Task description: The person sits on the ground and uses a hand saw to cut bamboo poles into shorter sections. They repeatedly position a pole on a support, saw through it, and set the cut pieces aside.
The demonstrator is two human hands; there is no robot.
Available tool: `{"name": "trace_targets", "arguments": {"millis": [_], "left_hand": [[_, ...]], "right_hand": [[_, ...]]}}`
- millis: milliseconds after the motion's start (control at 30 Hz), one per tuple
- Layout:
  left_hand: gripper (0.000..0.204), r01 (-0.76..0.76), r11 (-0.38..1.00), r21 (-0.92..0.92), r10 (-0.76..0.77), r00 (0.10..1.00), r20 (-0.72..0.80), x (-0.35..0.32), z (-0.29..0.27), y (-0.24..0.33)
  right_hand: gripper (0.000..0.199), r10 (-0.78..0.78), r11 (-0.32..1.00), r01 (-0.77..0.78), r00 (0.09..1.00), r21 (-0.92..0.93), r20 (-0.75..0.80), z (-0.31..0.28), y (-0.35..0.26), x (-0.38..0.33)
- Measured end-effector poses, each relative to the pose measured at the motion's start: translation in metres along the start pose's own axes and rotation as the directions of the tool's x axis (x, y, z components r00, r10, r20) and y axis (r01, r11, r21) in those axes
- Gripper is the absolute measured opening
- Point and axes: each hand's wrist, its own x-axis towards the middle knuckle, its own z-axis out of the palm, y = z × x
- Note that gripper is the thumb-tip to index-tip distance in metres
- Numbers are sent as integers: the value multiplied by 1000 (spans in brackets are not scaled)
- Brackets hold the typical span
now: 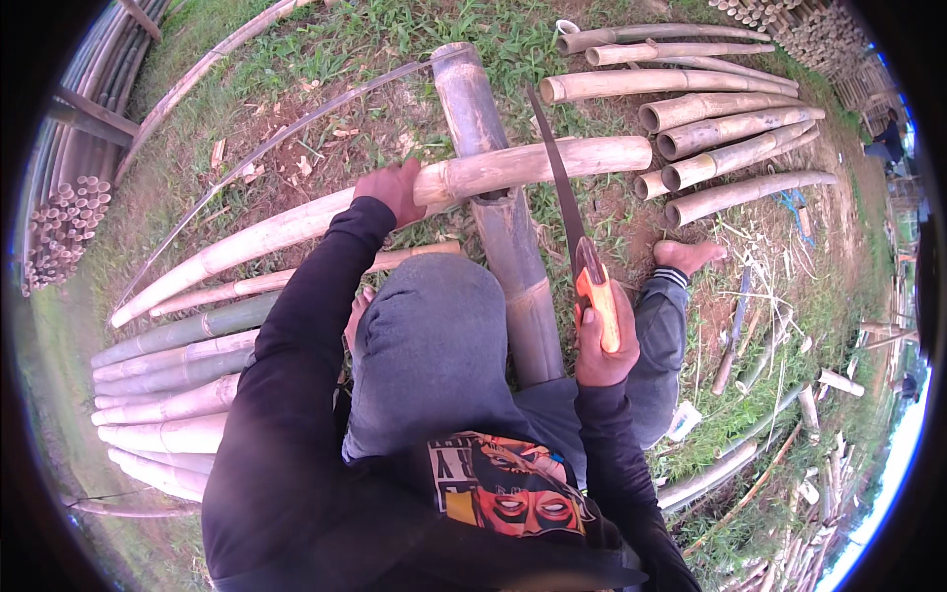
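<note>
A long pale bamboo pole (266, 229) lies crosswise over a thick dark bamboo post (528, 286) that runs away from me along the ground. My left hand (392, 192) is closed around the pole, left of the crossing. In my right hand (605, 340) is a hand saw (562, 187), gripped by its orange handle. Its dark blade points away from me and passes across the pole, right of the post. Whether the teeth touch the bamboo, I cannot tell. My bent left knee (429, 345) is close beside the post.
Cut bamboo lengths (715, 109) lie at the far right, and more bamboo poles (178, 395) are stacked at the left. A long-bladed knife (735, 321) lies on the grass to the right. Bamboo scraps (824, 493) litter the lower right. Another person (888, 138) is at the right edge.
</note>
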Motion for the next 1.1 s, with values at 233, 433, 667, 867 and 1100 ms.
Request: {"name": "trace_targets", "arguments": {"millis": [233,433,667,867,1100], "left_hand": [[60,-18,1000,4,18,1000,-17,1,5,-2],[62,-26,1000,17,26,1000,-8,-2,1,0],[60,-31,999,13,32,999,-33,0,5,-2],[59,-33,999,-9,33,999,-32,0,8,-4],[61,-29,999,24,30,999,-34,-2,-1,0]], "right_hand": [[54,50,986,-53,998,159,24,-22,-3,-36],[46,-6,998,8,1000,61,-29,56,40,87],[60,96,986,-99,995,131,26,-54,-12,-77],[48,-127,987,125,992,-98,-16,25,6,37],[47,175,979,-176,984,102,16,11,10,29]]}}
